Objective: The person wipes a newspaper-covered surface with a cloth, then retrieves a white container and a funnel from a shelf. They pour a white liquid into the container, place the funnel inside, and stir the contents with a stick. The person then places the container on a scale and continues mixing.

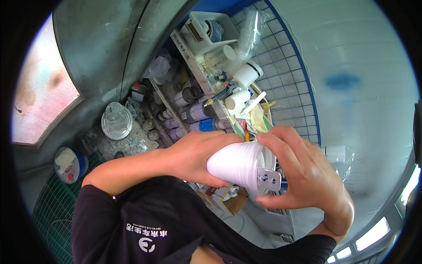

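I'm watching the left hand (200,159) holding a white cup (231,165); at the cup's three o'clock, the right hand (307,174) is curving widely around the rim (252,169), grip unclear.

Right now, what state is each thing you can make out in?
White cup: open-mouthed, held
Left hand: wrapped around the cup
Right hand: curled at the cup's mouth
Holed strip: projecting past the cup's mouth
Clear cups: nested
Red-capped container: closed
White bin: open
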The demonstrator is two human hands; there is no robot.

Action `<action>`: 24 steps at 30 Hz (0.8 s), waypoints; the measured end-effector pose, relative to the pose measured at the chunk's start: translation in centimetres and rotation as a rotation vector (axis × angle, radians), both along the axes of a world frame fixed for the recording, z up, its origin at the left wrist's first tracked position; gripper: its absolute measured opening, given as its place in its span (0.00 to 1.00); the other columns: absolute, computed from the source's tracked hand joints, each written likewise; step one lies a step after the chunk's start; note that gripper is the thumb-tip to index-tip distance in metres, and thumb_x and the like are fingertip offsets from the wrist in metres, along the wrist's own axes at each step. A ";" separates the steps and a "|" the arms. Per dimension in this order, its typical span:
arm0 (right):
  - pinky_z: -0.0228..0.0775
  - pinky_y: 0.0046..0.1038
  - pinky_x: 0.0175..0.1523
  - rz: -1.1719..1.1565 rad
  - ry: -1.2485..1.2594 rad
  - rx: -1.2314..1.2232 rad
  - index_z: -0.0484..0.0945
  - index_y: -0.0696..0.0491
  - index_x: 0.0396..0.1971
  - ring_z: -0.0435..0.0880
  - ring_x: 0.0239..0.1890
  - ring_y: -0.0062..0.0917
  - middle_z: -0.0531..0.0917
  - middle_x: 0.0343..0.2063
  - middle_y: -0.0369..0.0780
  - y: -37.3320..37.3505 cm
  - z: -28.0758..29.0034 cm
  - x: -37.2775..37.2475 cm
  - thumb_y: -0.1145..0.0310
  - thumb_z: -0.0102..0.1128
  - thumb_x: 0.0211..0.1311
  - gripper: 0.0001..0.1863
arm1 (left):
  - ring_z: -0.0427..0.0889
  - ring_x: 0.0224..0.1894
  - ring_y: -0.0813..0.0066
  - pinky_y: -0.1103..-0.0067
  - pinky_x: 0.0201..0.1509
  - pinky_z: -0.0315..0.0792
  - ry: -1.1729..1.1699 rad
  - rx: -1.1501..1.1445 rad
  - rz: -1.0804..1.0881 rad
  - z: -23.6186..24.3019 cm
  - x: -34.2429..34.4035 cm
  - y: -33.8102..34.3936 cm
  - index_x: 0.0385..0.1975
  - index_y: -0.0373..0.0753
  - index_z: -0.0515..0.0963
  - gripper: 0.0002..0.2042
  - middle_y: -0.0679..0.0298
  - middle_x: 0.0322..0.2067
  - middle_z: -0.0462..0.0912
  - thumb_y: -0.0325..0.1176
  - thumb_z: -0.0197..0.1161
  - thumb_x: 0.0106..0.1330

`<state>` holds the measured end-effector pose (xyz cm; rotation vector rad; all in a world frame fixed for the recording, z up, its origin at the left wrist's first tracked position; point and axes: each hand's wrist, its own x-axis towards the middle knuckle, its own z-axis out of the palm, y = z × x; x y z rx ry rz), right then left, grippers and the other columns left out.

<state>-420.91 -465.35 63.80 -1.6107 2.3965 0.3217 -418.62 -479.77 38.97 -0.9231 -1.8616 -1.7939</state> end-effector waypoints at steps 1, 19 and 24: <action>0.78 0.39 0.46 0.000 -0.001 0.008 0.70 0.57 0.61 0.83 0.46 0.47 0.77 0.51 0.51 -0.1 0.0 0.0 0.59 0.83 0.29 0.51 | 0.84 0.51 0.50 0.64 0.52 0.79 0.007 0.019 0.004 -0.2 0.1 0.1 0.61 0.35 0.73 0.42 0.54 0.53 0.82 0.44 0.83 0.44; 0.81 0.40 0.46 -0.009 -0.008 0.077 0.68 0.57 0.65 0.84 0.46 0.49 0.75 0.54 0.53 -0.9 0.5 -0.3 0.64 0.78 0.33 0.50 | 0.82 0.53 0.51 0.64 0.55 0.78 0.088 0.102 -0.029 -1.1 -0.8 -0.3 0.63 0.38 0.72 0.41 0.53 0.53 0.81 0.41 0.80 0.45; 0.79 0.41 0.48 -0.020 0.011 0.067 0.68 0.57 0.65 0.83 0.47 0.49 0.77 0.54 0.52 -1.1 0.2 0.0 0.67 0.75 0.29 0.52 | 0.83 0.51 0.52 0.64 0.54 0.78 0.067 0.079 -0.029 -0.9 -0.8 -0.9 0.60 0.34 0.74 0.42 0.53 0.53 0.82 0.45 0.84 0.44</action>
